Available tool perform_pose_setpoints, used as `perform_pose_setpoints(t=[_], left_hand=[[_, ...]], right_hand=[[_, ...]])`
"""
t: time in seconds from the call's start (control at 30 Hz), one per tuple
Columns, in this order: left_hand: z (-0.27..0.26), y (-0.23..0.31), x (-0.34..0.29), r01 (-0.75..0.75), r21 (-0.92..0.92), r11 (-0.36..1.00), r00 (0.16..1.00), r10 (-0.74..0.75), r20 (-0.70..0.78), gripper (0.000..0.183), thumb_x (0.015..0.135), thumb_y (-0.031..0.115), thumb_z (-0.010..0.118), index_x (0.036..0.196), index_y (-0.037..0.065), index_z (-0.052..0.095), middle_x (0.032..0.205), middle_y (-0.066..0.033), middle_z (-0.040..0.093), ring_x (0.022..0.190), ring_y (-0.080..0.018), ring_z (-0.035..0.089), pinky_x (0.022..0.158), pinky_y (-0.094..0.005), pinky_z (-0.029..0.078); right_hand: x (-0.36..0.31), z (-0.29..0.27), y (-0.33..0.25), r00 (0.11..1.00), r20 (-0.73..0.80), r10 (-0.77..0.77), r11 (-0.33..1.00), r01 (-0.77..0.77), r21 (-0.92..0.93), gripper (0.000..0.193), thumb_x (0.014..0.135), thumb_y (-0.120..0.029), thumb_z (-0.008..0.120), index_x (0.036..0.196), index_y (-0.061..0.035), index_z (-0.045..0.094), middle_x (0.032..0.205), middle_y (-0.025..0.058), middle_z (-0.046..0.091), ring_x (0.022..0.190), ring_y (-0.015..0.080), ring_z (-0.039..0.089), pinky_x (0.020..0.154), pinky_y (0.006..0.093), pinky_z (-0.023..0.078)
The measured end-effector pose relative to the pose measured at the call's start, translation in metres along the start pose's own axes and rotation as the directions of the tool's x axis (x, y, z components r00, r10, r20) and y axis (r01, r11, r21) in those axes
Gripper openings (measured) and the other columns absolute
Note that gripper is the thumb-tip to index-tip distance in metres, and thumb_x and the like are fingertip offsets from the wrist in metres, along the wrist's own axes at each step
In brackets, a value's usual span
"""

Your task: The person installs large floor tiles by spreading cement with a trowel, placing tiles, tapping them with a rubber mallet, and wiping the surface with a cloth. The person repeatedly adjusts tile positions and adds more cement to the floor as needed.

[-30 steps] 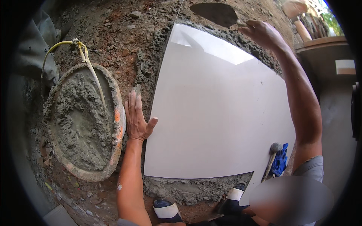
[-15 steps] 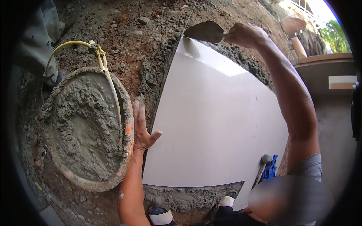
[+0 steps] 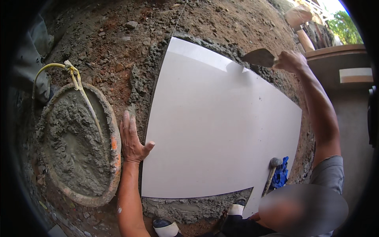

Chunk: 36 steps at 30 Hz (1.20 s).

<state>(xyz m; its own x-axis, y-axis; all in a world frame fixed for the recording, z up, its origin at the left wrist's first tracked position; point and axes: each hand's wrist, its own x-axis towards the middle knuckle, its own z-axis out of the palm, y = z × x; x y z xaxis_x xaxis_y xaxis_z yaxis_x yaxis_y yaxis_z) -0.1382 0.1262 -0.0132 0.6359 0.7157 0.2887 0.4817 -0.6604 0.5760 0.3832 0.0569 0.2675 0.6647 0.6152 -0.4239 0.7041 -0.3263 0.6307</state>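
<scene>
A large white tile [image 3: 209, 130] lies over grey mortar on the ground in front of me. My left hand [image 3: 133, 138] is spread beside its left edge, fingers stretched forward on the dirt and the thumb pointing toward the tile. In my right hand [image 3: 291, 62] is the handle of a trowel [image 3: 259, 57]. Its dark blade hovers at the tile's far right edge, over the strip of mortar [image 3: 209, 44] there, and throws a shadow on the tile. Whether the blade touches the mortar, I cannot tell.
Left of my hand stands a bucket [image 3: 115, 158] of wet mortar with a yellow handle [image 3: 49, 68]. A mallet [image 3: 272, 170] and a blue cloth [image 3: 281, 173] rest near the tile's lower right. A taut string [image 3: 180, 19] meets the far corner. Someone's trouser leg [image 3: 37, 63] shows at left.
My right hand has carried the trowel rightward and nearer along the tile's far edge, away from the far left corner. My left hand stays by the left edge; the whole view has shifted slightly.
</scene>
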Motion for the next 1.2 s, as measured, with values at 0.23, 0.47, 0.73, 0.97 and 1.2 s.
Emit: perform_pose_setpoints(t=[0.23, 0.47, 0.73, 0.97, 1.2], left_hand=[[-0.002, 0.001, 0.002, 0.005, -0.021, 1.000, 1.000, -0.005, 0.005, 0.105, 0.079, 0.085, 0.031, 0.145, 0.003, 0.025, 0.148, -0.0273, 0.027, 0.136, -0.0443, 0.030, 0.110, -0.0578, 0.024], [-0.001, 0.000, 0.002, -0.005, -0.032, 0.999, 1.000, 0.005, -0.006, 0.106, 0.079, 0.085, 0.031, 0.145, 0.002, 0.025, 0.148, -0.0291, 0.027, 0.134, -0.0461, 0.031, 0.109, -0.0571, 0.026], [0.000, -0.001, 0.001, -0.029, 0.028, 0.999, 1.000, 0.029, -0.010, 0.106, 0.079, 0.085, 0.030, 0.146, 0.002, 0.023, 0.147, -0.0298, 0.027, 0.133, -0.0467, 0.032, 0.108, -0.0570, 0.028], [0.001, -0.003, 0.000, -0.021, 0.022, 1.000, 1.000, 0.022, -0.002, 0.107, 0.079, 0.085, 0.030, 0.148, 0.005, 0.018, 0.149, -0.0311, 0.023, 0.135, -0.0481, 0.029, 0.109, -0.0569, 0.028], [0.001, -0.003, 0.000, -0.022, 0.017, 1.000, 1.000, 0.022, 0.012, 0.109, 0.078, 0.085, 0.032, 0.150, 0.005, 0.013, 0.151, -0.0284, 0.019, 0.138, -0.0460, 0.025, 0.111, -0.0561, 0.026]], right_hand=[[-0.006, 0.013, -0.021, 0.941, -0.338, 0.031, 0.928, 0.098, 0.359, 0.049, 0.090, -0.056, 0.051, 0.092, -0.0086, 0.066, 0.079, 0.0126, 0.068, 0.078, 0.0266, 0.067, 0.072, 0.0416, 0.053], [0.049, 0.005, -0.181, 0.929, -0.353, 0.111, 0.652, 0.201, 0.731, 0.056, 0.092, -0.059, 0.046, 0.103, -0.0065, 0.061, 0.092, 0.0178, 0.069, 0.091, 0.0343, 0.066, 0.081, 0.0469, 0.050], [0.056, 0.019, -0.265, 0.922, -0.352, 0.163, 0.512, 0.226, 0.829, 0.056, 0.091, -0.060, 0.049, 0.097, -0.0058, 0.058, 0.090, 0.0186, 0.068, 0.090, 0.0357, 0.066, 0.079, 0.0467, 0.049], [0.053, 0.069, -0.216, 0.913, -0.373, 0.165, 0.614, 0.200, 0.763, 0.052, 0.089, -0.059, 0.054, 0.094, -0.0076, 0.059, 0.087, 0.0157, 0.069, 0.086, 0.0330, 0.067, 0.074, 0.0461, 0.050], [0.041, 0.147, -0.137, 0.922, -0.274, 0.274, 0.646, 0.035, 0.763, 0.051, 0.090, -0.058, 0.054, 0.094, -0.0077, 0.059, 0.084, 0.0185, 0.068, 0.082, 0.0370, 0.066, 0.070, 0.0483, 0.050]])
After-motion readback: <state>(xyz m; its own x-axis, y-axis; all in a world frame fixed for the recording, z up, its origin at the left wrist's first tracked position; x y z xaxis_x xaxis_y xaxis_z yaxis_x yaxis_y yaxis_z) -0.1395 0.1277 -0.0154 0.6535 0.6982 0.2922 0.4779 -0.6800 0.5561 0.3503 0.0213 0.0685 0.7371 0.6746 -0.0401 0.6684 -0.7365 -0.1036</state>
